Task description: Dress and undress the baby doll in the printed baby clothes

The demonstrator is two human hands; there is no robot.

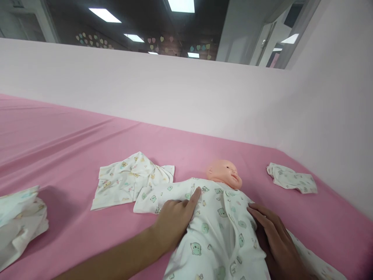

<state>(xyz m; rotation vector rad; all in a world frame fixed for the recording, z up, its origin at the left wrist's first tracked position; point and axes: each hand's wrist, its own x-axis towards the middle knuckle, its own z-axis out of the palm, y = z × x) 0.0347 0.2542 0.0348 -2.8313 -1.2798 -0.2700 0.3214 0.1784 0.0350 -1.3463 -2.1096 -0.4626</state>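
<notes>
A baby doll [223, 171] lies on its back, head away from me and turned to the right. It wears a white baby outfit [215, 229] with green bear prints and a snap front. My left hand [175, 221] rests at the armpit on the left side, index finger stretched along the chest, other fingers partly hidden. Against the opposite side of the outfit lies my right hand [274, 233], its fingers extended and pressed to the cloth below the shoulder. One sleeve spreads out to the left; the other passes partly behind my right hand.
Folded printed baby clothes [132, 179] lie left of the doll. Another crumpled garment [23, 225] sits at the far left edge, and a small folded cloth [291, 179] at the right. A pink sheet [72, 147] covers the surface, bordered by a white wall [175, 93].
</notes>
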